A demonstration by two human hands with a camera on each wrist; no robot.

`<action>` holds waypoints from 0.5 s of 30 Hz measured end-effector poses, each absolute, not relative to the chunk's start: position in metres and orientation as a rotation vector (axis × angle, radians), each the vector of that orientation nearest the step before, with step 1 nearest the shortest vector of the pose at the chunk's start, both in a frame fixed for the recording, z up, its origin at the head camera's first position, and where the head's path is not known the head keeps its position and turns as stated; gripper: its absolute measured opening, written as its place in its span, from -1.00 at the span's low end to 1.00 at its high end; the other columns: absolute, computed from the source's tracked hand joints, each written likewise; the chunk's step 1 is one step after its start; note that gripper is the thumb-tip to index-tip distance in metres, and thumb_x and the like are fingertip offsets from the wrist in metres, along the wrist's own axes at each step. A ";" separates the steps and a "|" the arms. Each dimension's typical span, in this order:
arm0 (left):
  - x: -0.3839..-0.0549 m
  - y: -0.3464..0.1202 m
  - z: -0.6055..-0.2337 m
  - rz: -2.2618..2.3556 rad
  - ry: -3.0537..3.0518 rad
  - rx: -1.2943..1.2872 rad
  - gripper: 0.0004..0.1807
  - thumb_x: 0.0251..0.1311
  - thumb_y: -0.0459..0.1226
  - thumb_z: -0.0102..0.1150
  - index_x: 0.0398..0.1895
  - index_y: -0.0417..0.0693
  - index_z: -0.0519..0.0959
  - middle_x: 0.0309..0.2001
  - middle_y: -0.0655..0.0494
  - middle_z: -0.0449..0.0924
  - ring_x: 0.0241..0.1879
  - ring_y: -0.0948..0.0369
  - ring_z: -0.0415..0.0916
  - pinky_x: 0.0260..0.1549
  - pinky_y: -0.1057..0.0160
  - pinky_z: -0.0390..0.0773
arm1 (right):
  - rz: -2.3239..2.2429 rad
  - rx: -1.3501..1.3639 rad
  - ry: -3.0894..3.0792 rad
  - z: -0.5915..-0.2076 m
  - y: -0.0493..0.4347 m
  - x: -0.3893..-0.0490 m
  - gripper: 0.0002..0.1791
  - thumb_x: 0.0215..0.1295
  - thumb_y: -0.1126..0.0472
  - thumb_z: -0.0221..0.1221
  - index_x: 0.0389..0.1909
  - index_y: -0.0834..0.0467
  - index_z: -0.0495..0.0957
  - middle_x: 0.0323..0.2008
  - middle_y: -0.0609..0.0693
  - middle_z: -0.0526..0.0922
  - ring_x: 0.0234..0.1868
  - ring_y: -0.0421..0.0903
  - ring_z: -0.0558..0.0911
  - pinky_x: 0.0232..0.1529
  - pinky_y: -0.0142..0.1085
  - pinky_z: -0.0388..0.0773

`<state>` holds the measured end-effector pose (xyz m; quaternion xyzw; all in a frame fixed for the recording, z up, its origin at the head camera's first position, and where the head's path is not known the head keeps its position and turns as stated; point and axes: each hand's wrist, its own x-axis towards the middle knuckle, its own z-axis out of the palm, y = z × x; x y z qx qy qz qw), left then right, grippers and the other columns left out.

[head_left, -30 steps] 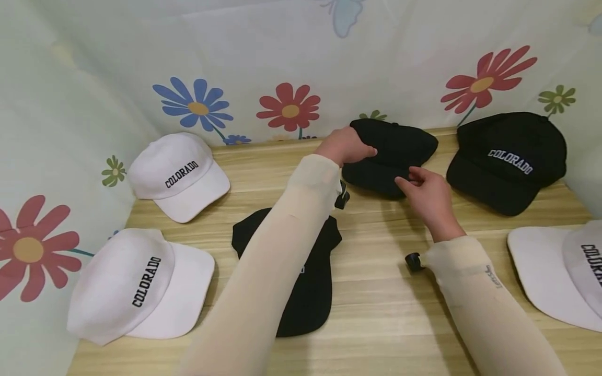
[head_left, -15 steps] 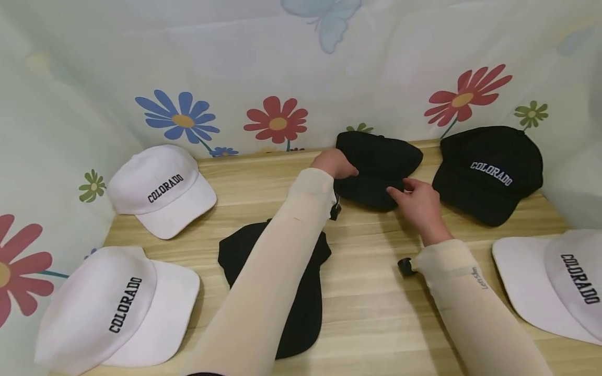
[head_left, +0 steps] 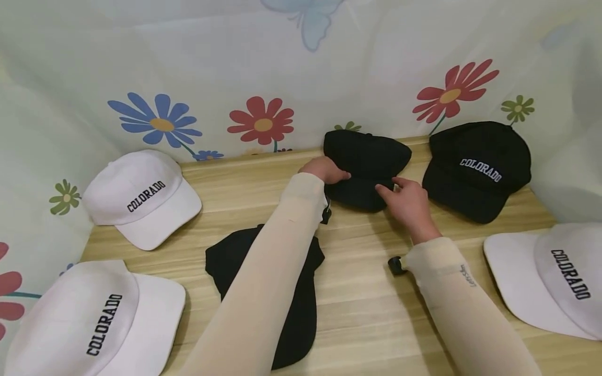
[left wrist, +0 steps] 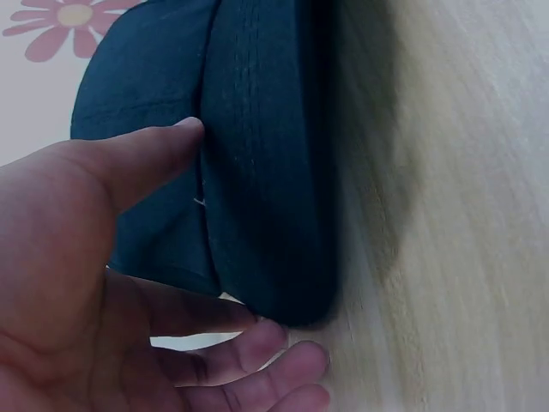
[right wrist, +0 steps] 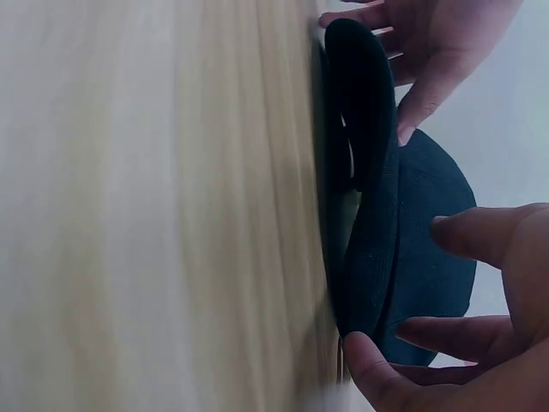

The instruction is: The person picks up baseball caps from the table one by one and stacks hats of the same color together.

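At the back of the wooden table, a black cap (head_left: pixel 364 155) is held from both sides, its brim toward me. My left hand (head_left: pixel 324 169) grips its left side; the left wrist view shows the thumb (left wrist: pixel 176 142) at the seam between crown and brim (left wrist: pixel 266 189) and the fingers by the brim's end. On the other side, my right hand (head_left: pixel 408 201) pinches the right edge of the brim. In the right wrist view, one fingertip (right wrist: pixel 364 348) is at the brim's edge and other fingers lie along the crown. No lettering shows on this cap.
A black COLORADO cap (head_left: pixel 484 169) sits close on the right, and a white one (head_left: pixel 564 277) stands in front of it. Two white caps, one behind (head_left: pixel 141 193) and one nearer (head_left: pixel 89 313), line the left. Another black cap (head_left: pixel 298 313) lies under my left forearm. A flowered curtain (head_left: pixel 207 52) backs the table.
The head view has shifted, so the caps sit lower and farther left in it. Both hands stay at the same black cap, which keeps its place beside the lettered black cap.
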<state>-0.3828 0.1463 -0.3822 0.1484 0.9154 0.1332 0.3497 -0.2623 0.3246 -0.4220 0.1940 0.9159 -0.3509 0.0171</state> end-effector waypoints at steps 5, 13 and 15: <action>-0.385 0.143 -0.382 0.389 2.384 0.429 -0.24 0.35 0.19 -0.10 0.45 -0.09 0.22 0.47 0.01 0.16 0.40 0.09 0.21 0.34 0.17 0.28 | -1.302 0.718 2.763 -0.420 0.322 -0.263 -0.26 0.33 -0.19 0.07 0.38 0.21 0.31 0.31 0.27 0.39 0.34 0.20 0.35 0.34 0.04 0.27; -0.386 0.134 -0.382 0.455 2.394 0.412 -0.30 0.35 0.09 0.01 0.42 -0.11 0.26 0.45 0.01 0.21 0.38 0.11 0.25 0.33 0.19 0.30 | -1.866 0.844 2.392 -0.427 0.324 -0.262 -0.26 0.33 -0.07 0.14 0.43 0.18 0.22 0.40 0.14 0.29 -0.09 -0.18 0.60 0.00 -0.41 0.56; -0.386 0.133 -0.383 0.474 2.400 0.399 -0.28 0.32 0.08 0.05 0.42 -0.12 0.27 0.43 0.01 0.24 0.37 0.11 0.27 0.32 0.19 0.31 | -1.944 0.852 2.338 -0.428 0.325 -0.262 -0.26 0.33 -0.01 0.16 0.43 0.21 0.20 0.39 0.16 0.30 -0.24 -0.31 0.56 -0.14 -0.50 0.57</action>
